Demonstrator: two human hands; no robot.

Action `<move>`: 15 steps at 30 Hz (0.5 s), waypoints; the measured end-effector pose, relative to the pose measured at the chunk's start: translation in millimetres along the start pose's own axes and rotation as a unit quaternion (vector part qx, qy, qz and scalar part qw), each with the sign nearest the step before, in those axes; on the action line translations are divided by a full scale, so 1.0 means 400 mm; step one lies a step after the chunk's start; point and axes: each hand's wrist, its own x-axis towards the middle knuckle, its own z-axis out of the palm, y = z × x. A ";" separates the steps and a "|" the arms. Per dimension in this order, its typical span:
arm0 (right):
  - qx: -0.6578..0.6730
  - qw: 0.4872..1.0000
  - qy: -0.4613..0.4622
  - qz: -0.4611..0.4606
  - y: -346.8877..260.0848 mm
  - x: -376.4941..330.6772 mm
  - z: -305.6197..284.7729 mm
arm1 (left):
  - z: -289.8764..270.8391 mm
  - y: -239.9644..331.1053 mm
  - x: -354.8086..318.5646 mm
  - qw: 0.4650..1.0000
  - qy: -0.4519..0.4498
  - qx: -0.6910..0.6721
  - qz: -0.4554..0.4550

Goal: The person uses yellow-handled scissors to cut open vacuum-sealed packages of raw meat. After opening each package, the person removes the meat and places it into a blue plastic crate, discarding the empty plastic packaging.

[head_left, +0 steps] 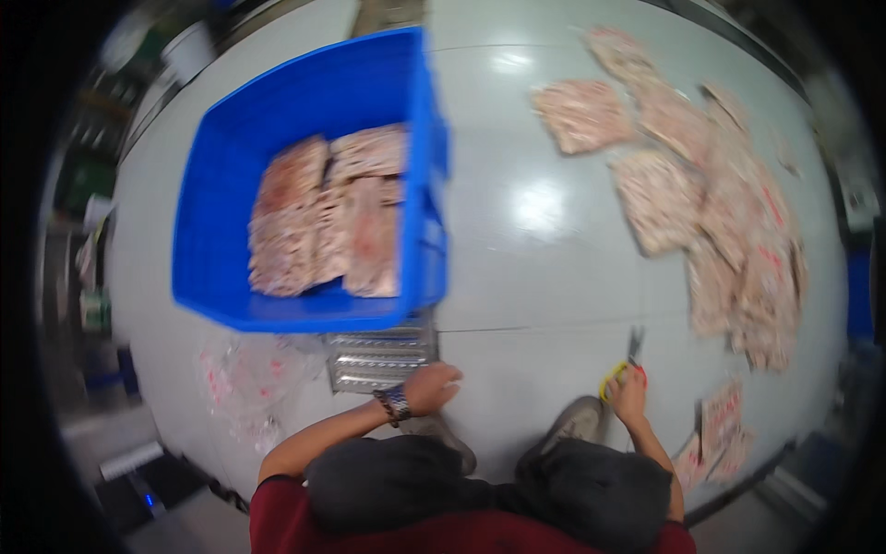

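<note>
My right hand (629, 397) is closed around the handles of a pair of scissors (636, 345). Their handles are red and yellow, and the blades point away from me over the floor. My left hand (432, 389), with a watch and a bracelet at the wrist, hangs loosely in front of my left knee. Nothing shows in it, and its fingers look slightly apart, though blurred. Just beyond it stands a large blue tub (430, 194), with several slabs of pale pink frozen meat (371, 235) lying in its bottom.
Several plastic-wrapped meat slabs (657, 198) spread over the grey floor (517, 277) at the right. Smaller wrapped pieces (722, 425) lie near my right side. A perforated metal step (380, 358) sits before the tub, beside crumpled clear plastic bags (254, 379).
</note>
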 end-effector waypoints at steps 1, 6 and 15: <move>0.015 1.000 0.024 -0.014 0.010 0.001 0.003 | -0.004 0.033 0.022 1.000 -0.010 0.001 -0.013; -0.045 0.997 0.050 0.036 -0.041 0.053 -0.081 | -0.006 0.154 0.078 0.994 -0.047 -0.030 -0.093; 0.011 0.992 -0.045 0.115 0.010 0.029 -0.096 | 0.073 0.136 0.111 0.983 -0.085 -0.095 -0.133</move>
